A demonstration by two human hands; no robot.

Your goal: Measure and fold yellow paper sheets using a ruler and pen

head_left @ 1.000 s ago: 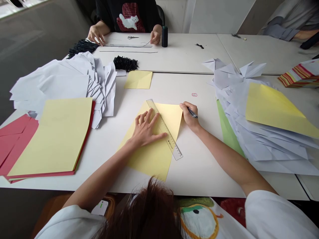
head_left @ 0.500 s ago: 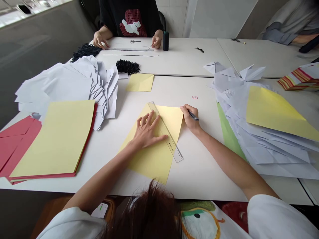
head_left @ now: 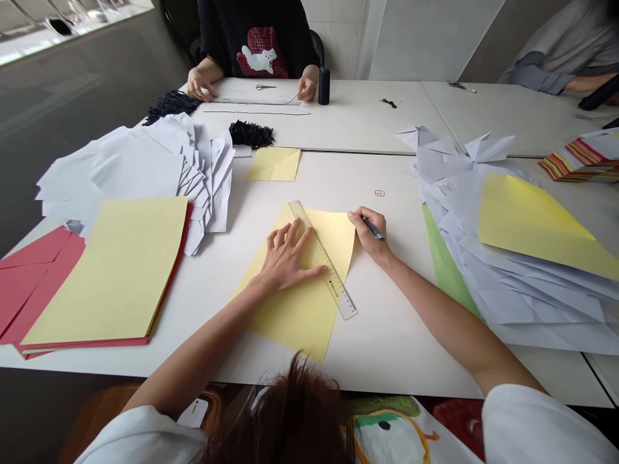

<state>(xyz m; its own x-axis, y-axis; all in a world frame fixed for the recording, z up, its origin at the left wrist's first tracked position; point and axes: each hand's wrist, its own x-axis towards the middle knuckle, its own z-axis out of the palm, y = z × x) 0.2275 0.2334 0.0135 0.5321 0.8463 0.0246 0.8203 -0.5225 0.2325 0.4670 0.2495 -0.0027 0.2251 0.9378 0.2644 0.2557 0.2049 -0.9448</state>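
Observation:
A sheet of yellow paper point(head_left: 294, 316) lies turned at an angle on the white table in front of me. Across it, slanting down to the right, rests a clear plastic ruler point(head_left: 331, 274). My left hand point(head_left: 287, 258) is spread flat over the sheet, with its fingertips and thumb at the ruler's left edge. My right hand point(head_left: 370, 232) is closed around a dark pen point(head_left: 373, 229), which lies back across the hand. Its thumb and forefinger pinch the sheet's upper right corner, and that edge curls up slightly.
On the left are a yellow-topped paper stack point(head_left: 106, 270), red paper point(head_left: 39, 277) and crumpled white sheets point(head_left: 135, 158). Folded white papers point(head_left: 512, 277) pile up on the right. Opposite, a person handles black thread beside a spool point(head_left: 324, 86) and scissors point(head_left: 265, 87).
The whole view has shifted slightly, so the table sits a little lower. My right fingers have moved slightly left at the paper's corner. My left hand stays on the ruler and sheet.

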